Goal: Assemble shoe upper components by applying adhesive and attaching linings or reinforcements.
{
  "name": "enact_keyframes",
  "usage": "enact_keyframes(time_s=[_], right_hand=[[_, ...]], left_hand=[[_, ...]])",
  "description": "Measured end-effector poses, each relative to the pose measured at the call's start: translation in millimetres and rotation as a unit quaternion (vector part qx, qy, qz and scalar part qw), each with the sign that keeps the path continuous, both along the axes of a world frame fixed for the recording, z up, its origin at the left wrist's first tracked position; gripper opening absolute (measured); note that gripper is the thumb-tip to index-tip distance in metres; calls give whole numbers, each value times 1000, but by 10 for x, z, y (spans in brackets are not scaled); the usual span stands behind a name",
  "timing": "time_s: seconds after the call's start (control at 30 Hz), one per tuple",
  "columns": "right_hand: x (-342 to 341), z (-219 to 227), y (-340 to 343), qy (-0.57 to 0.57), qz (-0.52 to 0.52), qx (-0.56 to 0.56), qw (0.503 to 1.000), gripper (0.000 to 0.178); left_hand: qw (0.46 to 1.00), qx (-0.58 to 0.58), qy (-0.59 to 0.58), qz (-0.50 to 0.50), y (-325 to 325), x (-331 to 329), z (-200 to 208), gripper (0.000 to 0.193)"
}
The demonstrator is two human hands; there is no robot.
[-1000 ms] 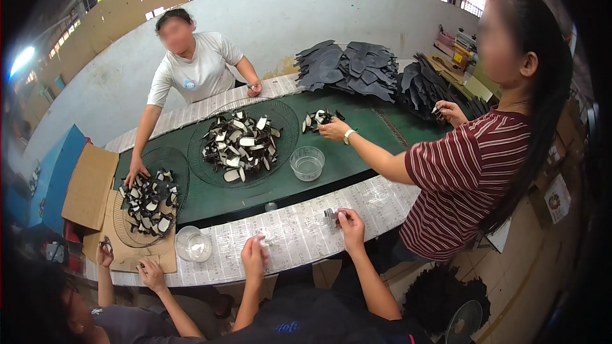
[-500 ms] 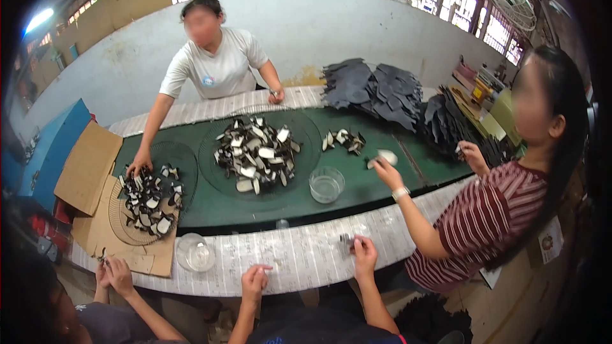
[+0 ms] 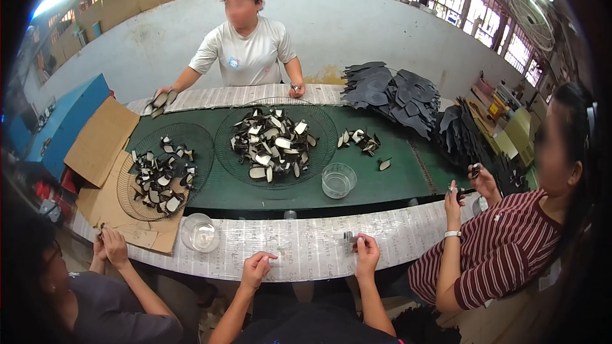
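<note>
My left hand (image 3: 256, 269) is above the near edge of the paper-covered strip, its fingers curled into a pinch. Whether a small thing sits between the fingertips I cannot make out. My right hand (image 3: 367, 256) pinches a small grey, metal-looking piece (image 3: 349, 239) just over the same strip. Beyond my hands, a clear plastic bowl (image 3: 338, 181) stands on the green table surface (image 3: 268, 199). A second clear bowl (image 3: 199, 234) is on the strip, left of my left hand.
Two wire baskets, a left one (image 3: 130, 206) and a middle one (image 3: 333, 129), hold heaped black-and-white pieces. Dark cut sheets (image 3: 395, 94) lie stacked at the far right. Cardboard (image 3: 95, 153) lies on the left. Co-workers sit at left and right; another stands opposite.
The co-worker opposite has drawn an arm back from the left basket and holds several flat pieces. The right co-worker's hand has withdrawn; a piece now lies on the green surface. My hands keep their pose.
</note>
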State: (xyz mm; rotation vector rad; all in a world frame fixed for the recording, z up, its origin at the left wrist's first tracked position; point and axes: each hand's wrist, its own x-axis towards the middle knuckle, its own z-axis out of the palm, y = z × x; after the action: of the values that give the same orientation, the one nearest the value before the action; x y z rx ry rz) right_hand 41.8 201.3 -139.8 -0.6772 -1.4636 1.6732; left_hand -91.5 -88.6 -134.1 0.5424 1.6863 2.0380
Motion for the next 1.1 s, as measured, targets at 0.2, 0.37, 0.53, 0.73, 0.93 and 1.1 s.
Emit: enact_keyframes(time_s=[0.2, 0.37, 0.53, 0.73, 0.93, 1.1], right_hand=[[34, -16, 49, 13, 9, -3, 1000, 16], [65, -5, 40, 13, 12, -8, 1000, 18], [87, 53, -47, 2, -3, 4, 1000, 17], [26, -24, -22, 1, -6, 21, 1000, 17], [6, -34, 1, -6, 12, 14, 1000, 17], [42, -27, 44, 1, 11, -14, 1000, 18]], left_hand=[[1000, 0, 23, 9, 35, 41, -8, 31], [1000, -13, 24, -6, 15, 43, -24, 28], [1000, -5, 21, 0, -16, 104, -1, 28], [999, -1, 32, -7, -44, 37, -63, 26], [1000, -6, 16, -5, -39, 23, -43, 27], [1000, -7, 16, 13, 9, 50, -1, 22]])
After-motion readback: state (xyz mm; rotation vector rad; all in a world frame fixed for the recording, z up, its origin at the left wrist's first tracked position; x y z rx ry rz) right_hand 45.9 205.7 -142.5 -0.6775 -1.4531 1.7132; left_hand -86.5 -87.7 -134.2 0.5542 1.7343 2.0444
